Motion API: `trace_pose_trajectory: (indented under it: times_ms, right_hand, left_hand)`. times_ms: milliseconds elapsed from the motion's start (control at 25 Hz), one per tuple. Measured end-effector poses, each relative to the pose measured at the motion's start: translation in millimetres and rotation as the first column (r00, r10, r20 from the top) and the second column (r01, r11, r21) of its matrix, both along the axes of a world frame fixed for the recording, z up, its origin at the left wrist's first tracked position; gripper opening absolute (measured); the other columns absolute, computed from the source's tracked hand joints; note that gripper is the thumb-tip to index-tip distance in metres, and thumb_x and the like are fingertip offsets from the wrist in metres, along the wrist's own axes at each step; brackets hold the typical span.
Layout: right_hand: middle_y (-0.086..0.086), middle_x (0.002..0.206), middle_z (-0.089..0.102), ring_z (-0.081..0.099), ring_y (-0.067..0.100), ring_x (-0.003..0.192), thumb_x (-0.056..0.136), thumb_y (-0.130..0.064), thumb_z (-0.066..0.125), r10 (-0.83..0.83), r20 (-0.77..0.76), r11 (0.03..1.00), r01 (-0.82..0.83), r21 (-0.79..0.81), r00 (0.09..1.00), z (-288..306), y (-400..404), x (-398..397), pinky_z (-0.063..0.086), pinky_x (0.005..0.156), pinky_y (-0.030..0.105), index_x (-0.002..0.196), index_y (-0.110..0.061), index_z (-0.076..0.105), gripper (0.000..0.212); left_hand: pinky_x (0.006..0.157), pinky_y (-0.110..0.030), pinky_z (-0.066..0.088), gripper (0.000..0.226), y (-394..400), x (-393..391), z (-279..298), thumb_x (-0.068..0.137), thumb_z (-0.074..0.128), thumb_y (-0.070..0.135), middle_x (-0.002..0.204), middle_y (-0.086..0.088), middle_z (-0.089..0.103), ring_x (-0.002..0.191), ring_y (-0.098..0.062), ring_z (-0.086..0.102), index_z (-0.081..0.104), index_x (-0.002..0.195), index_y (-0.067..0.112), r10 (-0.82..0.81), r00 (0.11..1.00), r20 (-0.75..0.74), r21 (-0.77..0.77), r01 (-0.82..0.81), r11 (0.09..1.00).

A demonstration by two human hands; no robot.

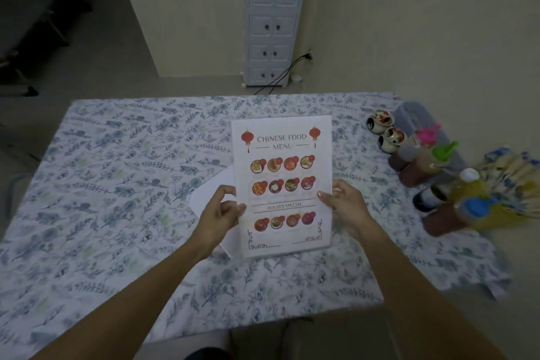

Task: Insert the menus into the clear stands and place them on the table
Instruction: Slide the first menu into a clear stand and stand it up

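Fingers (230,209) of both hands are pinching the Chinese food menu (282,184) edges; I am risking creasing it against the clear stand (329,244).

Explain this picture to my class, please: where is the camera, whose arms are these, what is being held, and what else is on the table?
There is no machine here. One camera sits on a person's head, looking forward and down, so the two bare arms reaching in from the bottom are the wearer's own. The left hand and the right hand each pinch a side edge of a printed sheet titled Chinese Food Menu, which seems to sit inside a clear stand, held over the table. Some white paper shows behind the left hand; what it is cannot be told. The table wears a leaf-patterned cloth. At its right side stand two small painted jars and several sauce bottles with coloured caps. A tall white drawer cabinet stands against the wall behind.
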State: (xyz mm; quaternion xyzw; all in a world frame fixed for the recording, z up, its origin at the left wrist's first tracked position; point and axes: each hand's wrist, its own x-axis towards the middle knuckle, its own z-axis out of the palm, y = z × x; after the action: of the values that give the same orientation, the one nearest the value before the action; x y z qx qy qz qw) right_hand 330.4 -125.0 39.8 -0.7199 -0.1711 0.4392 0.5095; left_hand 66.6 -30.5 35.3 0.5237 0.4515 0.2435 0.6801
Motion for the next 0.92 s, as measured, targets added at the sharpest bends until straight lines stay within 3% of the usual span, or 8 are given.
trace_pose_trajectory:
  times_ms: [200,360,480,680,760,920]
  right_hand:
    - [0.018,0.100,0.070,0.068,0.033,0.089,0.083,0.004,0.068,-0.017,0.096,1.000,0.015,0.014,0.995,9,-29,79,0.059,0.074,0.043,0.089,-0.006,0.059,0.014]
    - [0.005,0.082,0.068,0.066,0.019,0.075,0.084,0.008,0.066,0.005,0.160,0.998,-0.014,0.055,0.987,6,-44,124,0.056,0.053,0.020,0.090,-0.004,0.057,0.016]
    - [0.002,0.079,0.068,0.067,0.013,0.072,0.084,0.007,0.065,0.025,0.177,0.996,-0.039,0.076,0.984,-2,-47,142,0.057,0.055,0.020,0.088,-0.007,0.057,0.017]
    - [0.006,0.088,0.071,0.070,0.019,0.083,0.084,0.006,0.065,0.023,0.134,0.993,-0.038,0.112,0.991,-22,-53,155,0.060,0.074,0.036,0.081,-0.014,0.056,0.023]
    - [0.005,0.089,0.073,0.072,0.017,0.083,0.084,0.005,0.066,0.032,0.121,0.991,-0.047,0.128,0.992,-28,-59,156,0.061,0.073,0.032,0.080,-0.016,0.057,0.023]
    - [0.000,0.086,0.073,0.073,0.007,0.078,0.085,0.004,0.065,0.019,0.137,0.988,-0.039,0.149,0.990,-29,-63,154,0.061,0.065,0.023,0.078,-0.020,0.057,0.027]
  left_hand:
    - [0.083,-0.041,0.059,0.012,-35,85,3,0.094,0.057,0.016,0.099,-0.006,0.077,0.094,-0.022,0.072,0.059,0.106,0.019,0.048,0.997,-0.061,0.100,-0.042,0.994]
    - [0.084,-0.049,0.059,0.009,-58,135,-3,0.095,0.055,0.014,0.106,-0.012,0.074,0.095,-0.029,0.072,0.060,0.101,0.014,0.093,0.993,-0.070,0.148,-0.082,0.985]
    - [0.088,-0.052,0.057,0.012,-66,158,-7,0.095,0.053,0.013,0.110,-0.016,0.072,0.099,-0.035,0.069,0.059,0.105,0.009,0.137,0.984,-0.111,0.145,-0.120,0.982]
    - [0.090,-0.048,0.056,0.013,-70,167,-14,0.095,0.054,0.008,0.112,-0.018,0.071,0.100,-0.034,0.069,0.059,0.106,0.004,0.152,0.986,-0.066,0.070,-0.147,0.987]
    - [0.089,-0.046,0.057,0.012,-71,166,-18,0.095,0.053,0.008,0.111,-0.018,0.071,0.099,-0.032,0.069,0.059,0.104,0.003,0.149,0.988,-0.046,0.061,-0.146,0.987]
    - [0.080,-0.032,0.061,0.007,-75,164,-23,0.095,0.054,0.011,0.101,-0.007,0.074,0.089,-0.014,0.073,0.061,0.098,0.010,0.154,0.988,-0.020,0.077,-0.152,0.985]
